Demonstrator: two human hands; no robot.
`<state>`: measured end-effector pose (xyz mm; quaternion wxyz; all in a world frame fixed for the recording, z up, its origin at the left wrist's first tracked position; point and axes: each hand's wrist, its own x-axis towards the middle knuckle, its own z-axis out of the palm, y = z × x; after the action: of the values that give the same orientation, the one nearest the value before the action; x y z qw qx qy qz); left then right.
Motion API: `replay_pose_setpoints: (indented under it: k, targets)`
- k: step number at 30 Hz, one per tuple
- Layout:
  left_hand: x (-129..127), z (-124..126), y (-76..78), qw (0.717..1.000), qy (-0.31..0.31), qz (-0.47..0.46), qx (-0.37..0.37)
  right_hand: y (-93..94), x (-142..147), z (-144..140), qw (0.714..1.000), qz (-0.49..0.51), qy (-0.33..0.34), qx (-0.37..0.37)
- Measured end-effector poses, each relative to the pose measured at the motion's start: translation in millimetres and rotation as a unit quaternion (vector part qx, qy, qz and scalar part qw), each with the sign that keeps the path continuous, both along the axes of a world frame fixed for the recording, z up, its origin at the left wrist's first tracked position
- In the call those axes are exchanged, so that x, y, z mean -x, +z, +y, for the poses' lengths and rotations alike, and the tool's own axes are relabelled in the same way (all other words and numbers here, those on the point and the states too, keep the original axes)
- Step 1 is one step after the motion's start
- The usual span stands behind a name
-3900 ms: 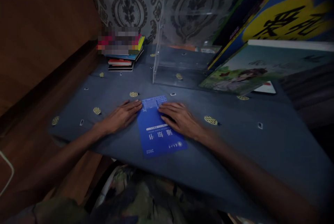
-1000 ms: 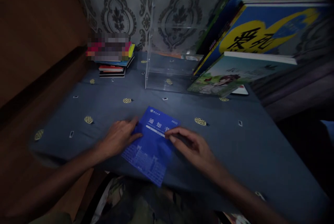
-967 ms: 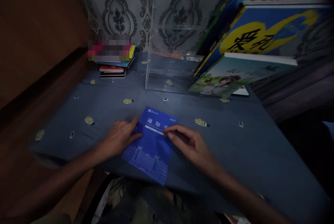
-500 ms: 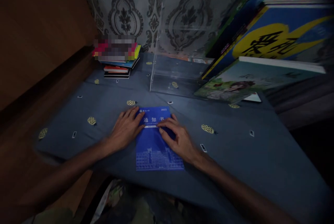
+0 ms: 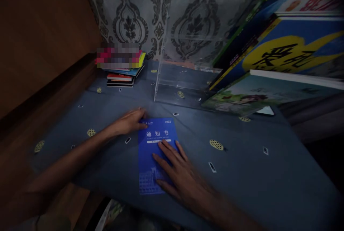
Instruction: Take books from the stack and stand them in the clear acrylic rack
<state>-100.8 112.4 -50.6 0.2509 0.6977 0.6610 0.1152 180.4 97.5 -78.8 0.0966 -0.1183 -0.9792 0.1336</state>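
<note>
My right hand (image 5: pixel 177 173) lies flat on the blue booklet (image 5: pixel 157 154), fingers (image 5: pixel 167 152) spread wide and pressing on its lower half, gripping nothing. My left hand (image 5: pixel 129 122) rests at the booklet's upper left corner, fingers loosely extended against the edge, touching rather than pinching it as far as I can tell. The booklet lies closed and face up on the surface (image 5: pixel 242 166), which is covered in a dark blue cloth, with its title toward the far side and its edges roughly square to me. I judge the straightening about done: it sits flat and aligned, not yet lifted or opened. Beyond the booklet stands a clear acrylic stand (image 5: pixel 182 76), apart from it. Left of the stand is a small stack of books (image 5: pixel 123 75) by the patterned wall; right of it, large picture books (image 5: pixel 268 73) lean over.
</note>
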Motion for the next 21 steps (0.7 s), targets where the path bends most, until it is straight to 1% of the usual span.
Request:
replay_pose_setpoints:
  k: [3,6,9,11,12,14,16,17,18,20,21]
  targets:
    - [3.7,14.1,-4.1,0.997,0.004,-0.077,-0.017,-1.7,11.3,1.1,0.999,0.010,-0.030,-0.007]
    - [7.1,36.8,-5.1,0.995,0.024,-0.070,-0.063,-2.4,32.3,5.3,0.997,0.014,-0.073,-0.016]
    - [11.7,57.1,-4.5,0.993,0.038,-0.034,-0.106,-0.8,52.1,16.6,0.996,0.018,-0.085,-0.011]
    - [13.5,62.2,-4.1,0.993,0.031,-0.012,-0.113,-0.6,57.4,28.8,0.996,0.023,-0.085,-0.009]
    - [12.9,61.4,-4.0,0.993,0.030,0.008,-0.118,-1.4,57.1,35.9,0.995,0.026,-0.093,-0.013]
    - [6.6,54.0,-3.6,0.986,0.036,0.081,-0.143,-5.1,52.1,50.5,0.991,0.032,-0.130,-0.028]
    - [-7.9,42.0,-3.3,0.971,0.032,0.160,-0.174,-10.7,44.7,62.9,0.983,0.035,-0.172,-0.045]
    - [-18.0,36.0,-3.3,0.966,0.014,0.178,-0.184,-13.5,41.4,67.6,0.981,0.036,-0.185,-0.052]
    - [-29.3,30.9,-3.6,0.968,-0.017,0.169,-0.186,-16.1,38.7,71.1,0.979,0.037,-0.193,-0.058]
    - [-51.3,25.0,-5.5,0.974,-0.100,0.095,-0.180,-19.7,35.7,74.9,0.978,0.037,-0.193,-0.065]
    - [-59.9,24.4,-7.1,0.974,-0.124,0.066,-0.176,-20.7,35.2,75.6,0.979,0.037,-0.189,-0.067]
